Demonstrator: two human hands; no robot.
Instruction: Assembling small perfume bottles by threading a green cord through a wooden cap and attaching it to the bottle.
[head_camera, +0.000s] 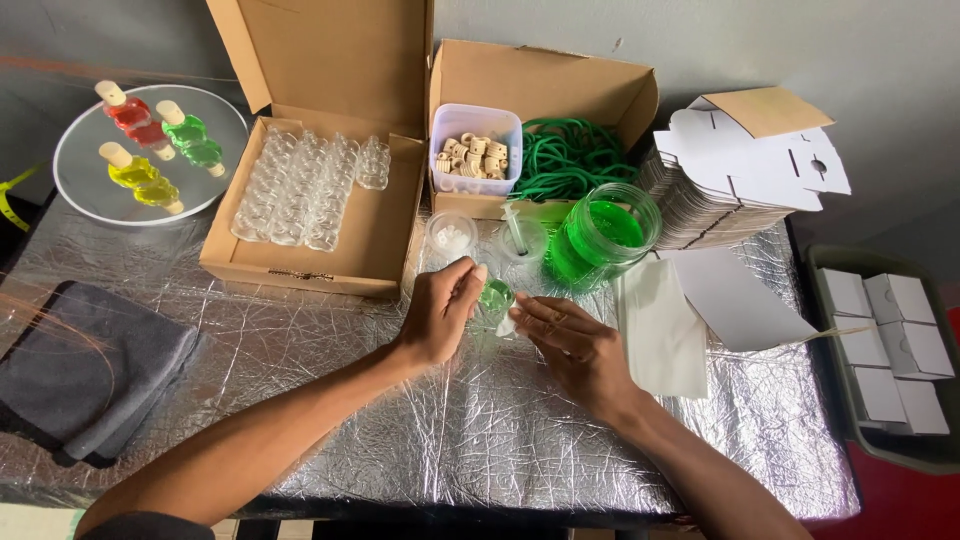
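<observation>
My left hand (443, 310) is closed around a small clear bottle filled with green liquid (496, 295), held just above the foil-covered table (420, 420). My right hand (572, 342) is beside it, fingers pinching a small white piece (507, 325) against the bottle's lower side. Right behind the hands stand a small clear cup with white bits (451, 236), a cup holding a syringe (519, 236), and a jar of green liquid (603, 234).
An open cardboard box of empty clear bottles (305, 190) sits at back left. A round tray (100, 190) holds red, green and yellow filled bottles. A box with corks and green cord (545, 150), stacked flat white cartons (740, 170), a white cloth (660, 330), a grey cloth (90, 370) and a bin of white boxes (890, 350) surround the hands.
</observation>
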